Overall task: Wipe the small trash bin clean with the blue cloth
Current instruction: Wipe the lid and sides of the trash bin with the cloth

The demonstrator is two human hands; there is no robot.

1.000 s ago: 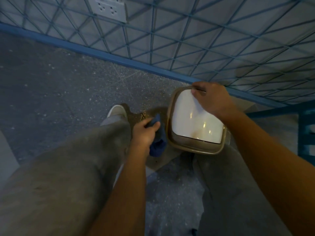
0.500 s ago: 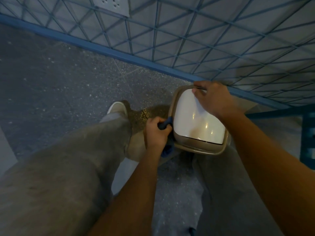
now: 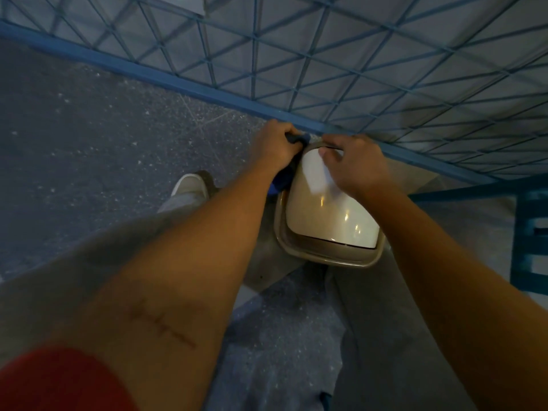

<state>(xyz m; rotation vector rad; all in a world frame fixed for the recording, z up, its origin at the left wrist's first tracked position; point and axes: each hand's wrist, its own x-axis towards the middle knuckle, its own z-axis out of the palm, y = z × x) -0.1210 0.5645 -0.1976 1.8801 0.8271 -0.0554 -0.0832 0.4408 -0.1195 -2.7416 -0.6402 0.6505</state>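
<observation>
The small trash bin [image 3: 326, 253] stands on the floor between my legs, a tan body with a glossy white swing lid [image 3: 335, 218]. My left hand [image 3: 274, 149] grips the blue cloth [image 3: 281, 182] and presses it against the bin's far left rim and side. Most of the cloth is hidden under that hand; a bit sticks out at the fingers and below the wrist. My right hand [image 3: 353, 167] rests on the far end of the lid, fingers bent over the rim, holding the bin.
A wall of blue-lined tiles [image 3: 326, 69] with a blue skirting strip runs just behind the bin. My left shoe [image 3: 189, 188] is planted on the speckled grey floor [image 3: 89, 143]. Blue metal furniture [image 3: 530, 232] stands at the right edge.
My left hand has slid the cloth from the bin's near left side up along it to the far left corner. The right hand stays on the lid's far end.
</observation>
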